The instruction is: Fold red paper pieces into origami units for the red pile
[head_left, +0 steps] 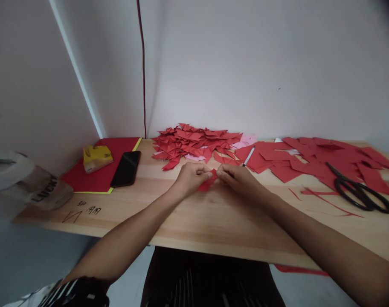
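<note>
A small piece of red paper (208, 184) is between my two hands, just above the middle of the wooden table. My left hand (194, 177) pinches its left side between thumb and fingers. On the other side, my right hand (233, 175) has its thumb and fingertips closed on the paper's upper right corner. Fingers partly hide the paper, so its exact folds cannot be made out. Right behind the hands lies a heap of folded red paper pieces (194, 143), with a few pink ones among them. A pen (248, 156) rests close to my right hand.
Flat red paper pieces (312, 160) spread over the right side, near black-handled scissors (361, 194) and thin red strips (335, 204). On the left are a phone (126, 169), a yellow packet (97, 159) on red sheets (85, 181), and a plastic bag marked LUCKY (44, 189). A wall stands behind.
</note>
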Available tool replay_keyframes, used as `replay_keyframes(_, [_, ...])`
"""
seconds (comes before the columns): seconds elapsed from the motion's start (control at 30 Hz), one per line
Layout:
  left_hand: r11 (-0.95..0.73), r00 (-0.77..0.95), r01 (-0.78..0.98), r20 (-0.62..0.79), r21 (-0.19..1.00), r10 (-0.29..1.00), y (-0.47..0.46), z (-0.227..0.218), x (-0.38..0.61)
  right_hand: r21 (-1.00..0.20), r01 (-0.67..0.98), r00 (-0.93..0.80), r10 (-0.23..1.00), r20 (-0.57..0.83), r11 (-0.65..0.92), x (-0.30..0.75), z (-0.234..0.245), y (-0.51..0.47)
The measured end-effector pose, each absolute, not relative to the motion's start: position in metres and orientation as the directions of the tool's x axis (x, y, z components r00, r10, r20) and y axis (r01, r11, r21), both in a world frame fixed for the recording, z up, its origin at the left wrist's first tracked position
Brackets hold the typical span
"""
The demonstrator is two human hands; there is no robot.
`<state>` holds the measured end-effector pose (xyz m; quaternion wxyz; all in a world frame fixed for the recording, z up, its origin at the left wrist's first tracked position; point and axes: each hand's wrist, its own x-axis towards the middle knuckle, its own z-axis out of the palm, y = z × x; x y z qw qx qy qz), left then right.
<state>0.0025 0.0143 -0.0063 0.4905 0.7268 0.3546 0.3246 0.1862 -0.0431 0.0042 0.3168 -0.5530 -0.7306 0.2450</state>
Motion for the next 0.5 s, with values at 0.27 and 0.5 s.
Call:
replay_keyframes(0.27, [-0.278, 0.595, 0.177, 0.122, 0.944, 0.794, 0.015, -0.010, 0.005, -0.676, 0.621, -0.269, 0.918, 0.293, 0.398, 0.189, -0.006, -0.037])
replay_keyframes(0.5, [-0.416, 0.496, 0.295, 0.234, 0.860, 0.836, 0.015, -0.010, 0.017, -0.732, 0.577, -0.224, 0.932, 0.284, 0.362, 0.189, -0.006, -0.038])
